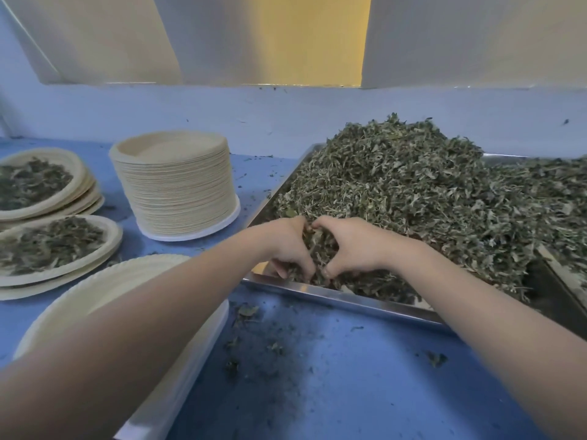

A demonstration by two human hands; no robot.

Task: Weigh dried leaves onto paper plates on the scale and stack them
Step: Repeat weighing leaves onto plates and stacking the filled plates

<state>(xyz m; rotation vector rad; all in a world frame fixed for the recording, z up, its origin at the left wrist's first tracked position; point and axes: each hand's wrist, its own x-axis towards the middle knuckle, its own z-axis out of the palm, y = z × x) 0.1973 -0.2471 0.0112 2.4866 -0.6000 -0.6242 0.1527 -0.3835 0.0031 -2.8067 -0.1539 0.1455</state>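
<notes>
Left hand [290,246] & right hand [344,246] both curled round a clump of dried leaves [413,192], crumbly grey-green, heaped in steel tray [349,301]

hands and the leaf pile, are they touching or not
Touching. The head view shows the left hand and right hand with fingers curled into the leaf pile at the tray's near edge, gathering a clump.

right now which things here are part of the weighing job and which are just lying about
Part of the job:
- left hand and right hand, gathering leaves
- dried leaves in the metal tray
- empty plate on the scale
- filled plates
- spare plate stack

Lying about:
- leaf crumbs on the blue table
</notes>
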